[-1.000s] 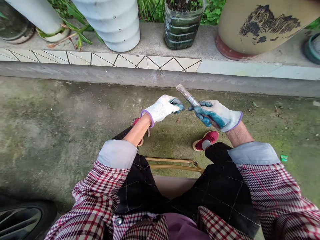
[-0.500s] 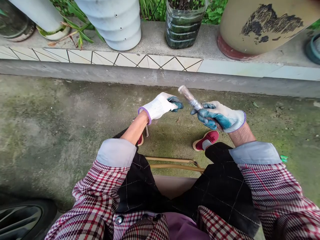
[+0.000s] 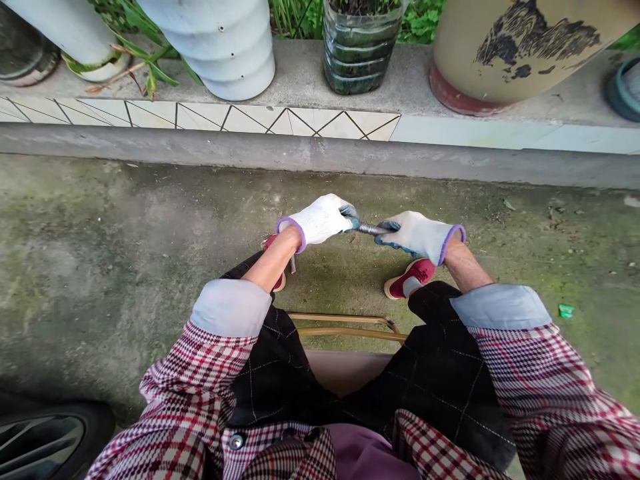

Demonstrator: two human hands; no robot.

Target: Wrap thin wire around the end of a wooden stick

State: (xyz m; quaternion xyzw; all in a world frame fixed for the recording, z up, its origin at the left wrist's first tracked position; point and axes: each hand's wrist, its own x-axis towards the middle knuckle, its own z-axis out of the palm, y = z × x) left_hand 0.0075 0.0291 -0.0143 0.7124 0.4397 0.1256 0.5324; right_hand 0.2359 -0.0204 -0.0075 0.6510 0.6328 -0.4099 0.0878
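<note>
Both of my hands wear white knit gloves with blue-green coated palms and purple cuffs. Between them a short rod [image 3: 369,229] lies nearly level, its bare middle silvery and ridged as if wound with wire. My left hand [image 3: 327,219] is closed round the rod's left end, back of the glove upward. Round the other end are the fingers of my right hand [image 3: 415,233], so both ends are hidden. Below my left wrist, by the left shoe, shows part of a thin grey stick [image 3: 293,265]; whatever it joins is out of sight.
Ahead runs a low tiled ledge [image 3: 345,127] bearing a ribbed white pot [image 3: 215,50], a cut plastic bottle planter [image 3: 357,53] and a large tan pot [image 3: 500,47]. A wheel [image 3: 45,440] is at lower left. A green scrap [image 3: 566,311] lies on the concrete at right.
My right hand has turned over and moved slightly left and down, bringing the rod from a raised slant to nearly level. My left hand has taken hold of its free end.
</note>
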